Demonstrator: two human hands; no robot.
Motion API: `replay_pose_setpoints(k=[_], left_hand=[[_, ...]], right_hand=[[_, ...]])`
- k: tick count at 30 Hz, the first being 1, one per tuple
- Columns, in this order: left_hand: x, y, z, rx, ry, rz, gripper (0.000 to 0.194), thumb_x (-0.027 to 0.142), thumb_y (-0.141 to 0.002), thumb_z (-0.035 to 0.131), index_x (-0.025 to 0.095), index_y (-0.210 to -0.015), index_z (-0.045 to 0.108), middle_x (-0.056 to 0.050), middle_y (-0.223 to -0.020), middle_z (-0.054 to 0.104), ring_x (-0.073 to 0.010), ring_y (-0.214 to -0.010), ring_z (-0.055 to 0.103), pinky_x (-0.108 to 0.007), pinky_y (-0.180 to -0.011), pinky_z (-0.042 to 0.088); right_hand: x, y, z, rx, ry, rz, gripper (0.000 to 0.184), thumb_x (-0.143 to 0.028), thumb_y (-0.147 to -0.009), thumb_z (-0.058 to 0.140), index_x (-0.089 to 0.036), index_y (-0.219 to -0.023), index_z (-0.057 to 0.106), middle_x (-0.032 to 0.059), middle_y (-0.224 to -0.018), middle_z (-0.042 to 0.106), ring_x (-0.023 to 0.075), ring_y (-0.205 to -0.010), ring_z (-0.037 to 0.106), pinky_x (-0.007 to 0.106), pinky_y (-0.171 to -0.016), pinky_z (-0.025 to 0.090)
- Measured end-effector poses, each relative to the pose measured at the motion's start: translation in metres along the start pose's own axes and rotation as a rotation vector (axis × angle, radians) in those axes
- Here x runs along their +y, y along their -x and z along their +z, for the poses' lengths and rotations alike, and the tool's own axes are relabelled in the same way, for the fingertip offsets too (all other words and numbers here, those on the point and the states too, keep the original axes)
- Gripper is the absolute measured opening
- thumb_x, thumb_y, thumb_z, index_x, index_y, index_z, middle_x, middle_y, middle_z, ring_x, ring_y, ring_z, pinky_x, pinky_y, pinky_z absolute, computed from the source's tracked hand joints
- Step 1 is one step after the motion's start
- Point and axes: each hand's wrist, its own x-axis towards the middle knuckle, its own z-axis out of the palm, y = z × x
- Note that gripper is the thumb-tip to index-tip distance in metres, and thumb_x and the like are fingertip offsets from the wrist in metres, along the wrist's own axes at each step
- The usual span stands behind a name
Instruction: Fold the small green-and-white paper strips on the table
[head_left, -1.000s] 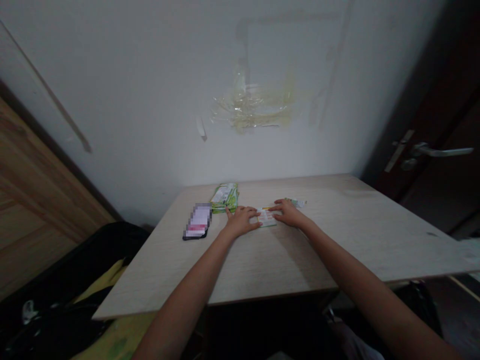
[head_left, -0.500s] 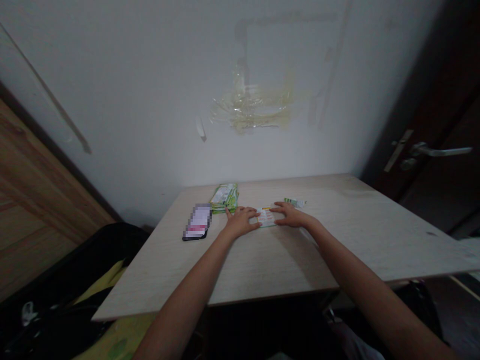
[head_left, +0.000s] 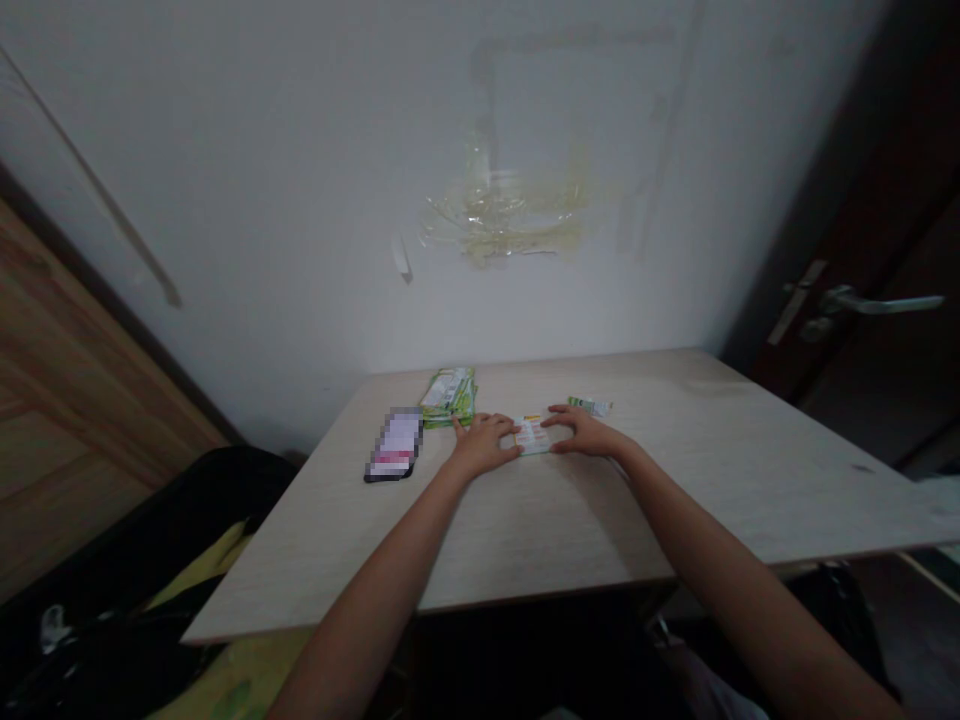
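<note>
A small white printed packet or card (head_left: 532, 436) with a yellow mark at its top lies flat on the pale table. My left hand (head_left: 482, 444) rests at its left edge, fingers spread, the thumb and fingertips touching the side. On the opposite side my right hand (head_left: 583, 434) has its fingers apart and curved, the tips at or just beside the right edge. Behind my left hand sits a stack of green-and-white packets (head_left: 448, 395). Beyond my right hand lies a small green-and-white wrapper piece (head_left: 592, 406).
A phone (head_left: 395, 445) with a blurred screen lies left of the packets on the wooden table (head_left: 525, 540). The white wall (head_left: 315, 200) with old tape rises behind. A dark door with a metal handle (head_left: 885, 302) stands at right; a black bag (head_left: 217, 490) is at left.
My right hand's fingers have shifted very slightly off the right edge of the white packet. My left hand and everything else look the same.
</note>
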Motion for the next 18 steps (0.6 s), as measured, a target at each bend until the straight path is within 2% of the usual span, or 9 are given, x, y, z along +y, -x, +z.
replay_pose_setpoints(k=[6,12,18], left_hand=[[0.012,0.001,0.001,0.052,-0.001,-0.025,0.049,0.070,-0.088,0.049,0.036,-0.120,0.067,-0.003,-0.136,0.061,-0.0336,-0.131,0.045,-0.074,-0.115,0.003],[0.020,0.000,-0.001,0.045,-0.038,-0.039,0.052,0.071,-0.084,0.055,0.036,-0.121,0.065,-0.005,-0.133,0.060,-0.0356,-0.128,0.045,-0.079,-0.111,0.005],[0.020,0.000,0.000,0.027,-0.069,-0.041,0.053,0.071,-0.085,0.054,0.045,-0.131,0.060,-0.004,-0.136,0.057,-0.0352,-0.130,0.043,-0.078,-0.111,0.007]], right_hand=[[-0.003,-0.001,-0.001,0.076,-0.087,-0.026,0.022,-0.034,-0.084,0.072,-0.024,-0.101,0.080,0.0104,-0.143,0.057,0.0262,-0.129,0.055,0.045,-0.114,0.037],[-0.006,-0.003,-0.002,0.119,-0.075,-0.031,0.019,-0.034,-0.084,0.070,-0.021,-0.092,0.082,0.0117,-0.134,0.064,0.0260,-0.120,0.061,0.041,-0.109,0.043],[-0.007,-0.008,0.001,0.183,-0.095,-0.021,0.019,-0.035,-0.081,0.072,-0.020,-0.087,0.082,0.0123,-0.127,0.069,0.0267,-0.113,0.065,0.040,-0.106,0.046]])
